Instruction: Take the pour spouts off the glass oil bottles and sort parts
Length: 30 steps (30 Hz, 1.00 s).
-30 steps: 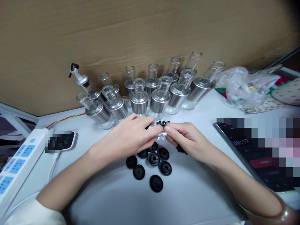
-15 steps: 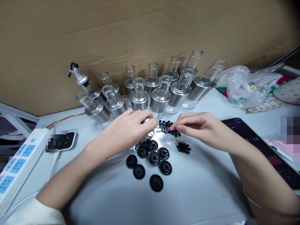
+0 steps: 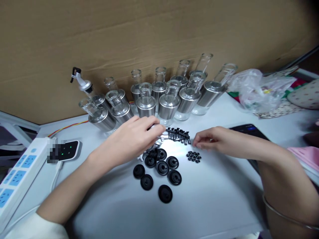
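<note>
My left hand is closed round a silver metal spout part, mostly hidden under its fingers, above other silver parts. My right hand hovers with curled fingers at the right end of a row of small black clips; whether its fingertips hold anything is hidden. A cluster of small black round pieces lies just below that hand. Several black round discs are spread on the table in front of the left hand.
Several glass bottles with metal sleeves stand along the cardboard; one carries a silver pourer. At left are a power strip and a small device. A plastic bag and a phone are at right.
My right hand has moved right and slightly down, off the black clip row. The left hand keeps its grip and has shifted slightly. The small round pieces now show their open ends.
</note>
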Motion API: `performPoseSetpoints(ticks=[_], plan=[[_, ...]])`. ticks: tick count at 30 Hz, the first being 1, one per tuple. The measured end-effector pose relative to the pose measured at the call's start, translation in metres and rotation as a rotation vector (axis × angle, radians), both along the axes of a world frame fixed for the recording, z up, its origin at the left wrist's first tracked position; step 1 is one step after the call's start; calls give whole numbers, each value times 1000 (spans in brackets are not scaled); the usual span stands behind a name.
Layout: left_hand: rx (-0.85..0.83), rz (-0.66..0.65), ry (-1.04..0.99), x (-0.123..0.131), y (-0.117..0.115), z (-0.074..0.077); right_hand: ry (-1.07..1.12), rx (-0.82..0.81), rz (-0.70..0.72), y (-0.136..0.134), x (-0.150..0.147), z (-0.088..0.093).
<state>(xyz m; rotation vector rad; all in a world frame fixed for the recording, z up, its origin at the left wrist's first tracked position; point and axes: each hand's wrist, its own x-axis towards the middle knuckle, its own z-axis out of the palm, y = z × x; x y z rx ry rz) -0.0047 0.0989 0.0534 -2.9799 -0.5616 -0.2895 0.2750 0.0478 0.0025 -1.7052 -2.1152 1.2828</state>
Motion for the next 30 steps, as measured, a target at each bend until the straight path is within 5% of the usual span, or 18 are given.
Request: performPoseSetpoints(ticks=[6, 13, 22, 30], plan=[[-24, 0, -3, 1, 0, 1, 21, -108, -82, 0, 2, -6], [-31, 9, -1, 0, 0, 0, -52, -7, -41, 1, 0, -2], [-20, -2, 0, 0, 0, 1, 21, -213, -23, -1, -9, 4], [1, -8, -2, 0, 1, -1, 81, -389, -214, -2, -11, 3]])
